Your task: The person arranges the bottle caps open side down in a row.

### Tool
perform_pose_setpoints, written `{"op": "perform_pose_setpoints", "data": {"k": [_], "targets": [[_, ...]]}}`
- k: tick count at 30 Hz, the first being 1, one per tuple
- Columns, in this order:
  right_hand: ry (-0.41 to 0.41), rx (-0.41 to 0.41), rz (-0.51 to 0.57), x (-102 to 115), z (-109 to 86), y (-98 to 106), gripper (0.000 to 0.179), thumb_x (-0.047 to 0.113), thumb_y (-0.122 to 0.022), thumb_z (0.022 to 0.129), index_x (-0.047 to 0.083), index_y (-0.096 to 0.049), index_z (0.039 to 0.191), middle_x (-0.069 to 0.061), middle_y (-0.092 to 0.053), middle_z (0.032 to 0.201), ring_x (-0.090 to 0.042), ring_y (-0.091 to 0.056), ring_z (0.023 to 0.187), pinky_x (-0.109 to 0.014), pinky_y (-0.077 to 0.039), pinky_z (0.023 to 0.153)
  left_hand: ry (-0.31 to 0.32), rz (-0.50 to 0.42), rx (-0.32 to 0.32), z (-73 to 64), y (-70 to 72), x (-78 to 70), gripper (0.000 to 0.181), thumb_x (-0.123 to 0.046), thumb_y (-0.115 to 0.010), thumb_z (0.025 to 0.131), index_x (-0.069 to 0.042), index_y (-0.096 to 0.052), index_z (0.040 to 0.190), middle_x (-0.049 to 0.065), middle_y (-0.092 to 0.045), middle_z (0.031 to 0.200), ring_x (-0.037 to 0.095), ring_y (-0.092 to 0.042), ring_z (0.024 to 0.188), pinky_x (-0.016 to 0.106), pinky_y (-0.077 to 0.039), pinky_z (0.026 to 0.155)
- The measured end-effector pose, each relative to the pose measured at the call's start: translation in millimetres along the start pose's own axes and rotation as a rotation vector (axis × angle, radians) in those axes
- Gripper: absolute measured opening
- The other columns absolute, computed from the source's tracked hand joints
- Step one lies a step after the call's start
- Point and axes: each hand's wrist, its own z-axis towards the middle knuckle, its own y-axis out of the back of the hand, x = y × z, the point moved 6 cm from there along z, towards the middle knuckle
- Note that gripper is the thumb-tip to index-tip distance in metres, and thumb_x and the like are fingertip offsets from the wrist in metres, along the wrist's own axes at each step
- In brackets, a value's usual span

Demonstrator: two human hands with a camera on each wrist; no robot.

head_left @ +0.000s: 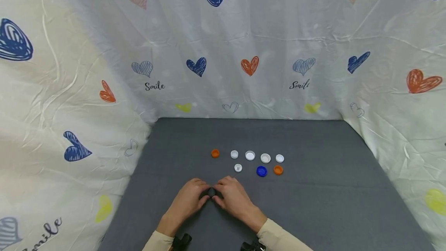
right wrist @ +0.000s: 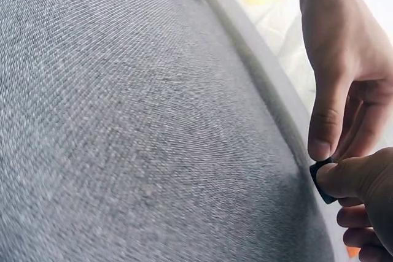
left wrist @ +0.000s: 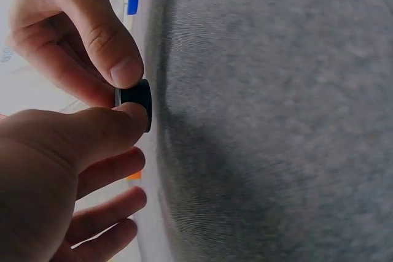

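**Operator:** Heart-printed cloth (head_left: 223, 49) is hanging all around, and I'm looking down at the grey counter (head_left: 313, 204). Both hands are meeting over its near middle, pinching one small black cap (head_left: 211, 193) between them.

**Partner:** How are the fingers sitting on it?

**Operator:** I'm seeing the left hand (head_left: 189, 200) with its thumb (left wrist: 92, 130) curled against the cap's rim, and the right hand (head_left: 231, 196) pressing a fingertip (left wrist: 120, 59) down on the opposite side. The cap (left wrist: 136, 99) is standing on edge, touching or just above the felt; I cannot tell which.

**Partner:** Anything crowding you?

**Operator:** Not really. Two rows of caps are lying just beyond the hands: an orange cap (head_left: 215, 153) and four white caps (head_left: 249, 155) behind, then a white one, a blue cap (head_left: 261, 171) and another orange one in front.

**Partner:** Advice for the handling?

**Operator:** I'm judging the cap light and slippery, so I'm favouring a light, even squeeze from both sides, keeping the pinch low over the counter so a slip isn't sending it rolling into the rows.
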Motion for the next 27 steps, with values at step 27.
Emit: {"op": "perform_pose_setpoints", "data": {"k": [27], "targets": [[-0.083,0.012,0.030,-44.0,-1.5,30.2,0.036,0.033,-0.081,0.083,0.011,-0.075,0.111,0.001,-0.071,0.111,-0.018,-0.064,0.106,-0.041,-0.052,0.091,0.002,0.072,-0.039,30.0,20.4,-3.1,0.046,-0.029,-0.082,0.083,-0.009,-0.071,0.122,0.004,-0.071,0.119,0.022,-0.065,0.113,0.043,-0.051,0.100]]}}
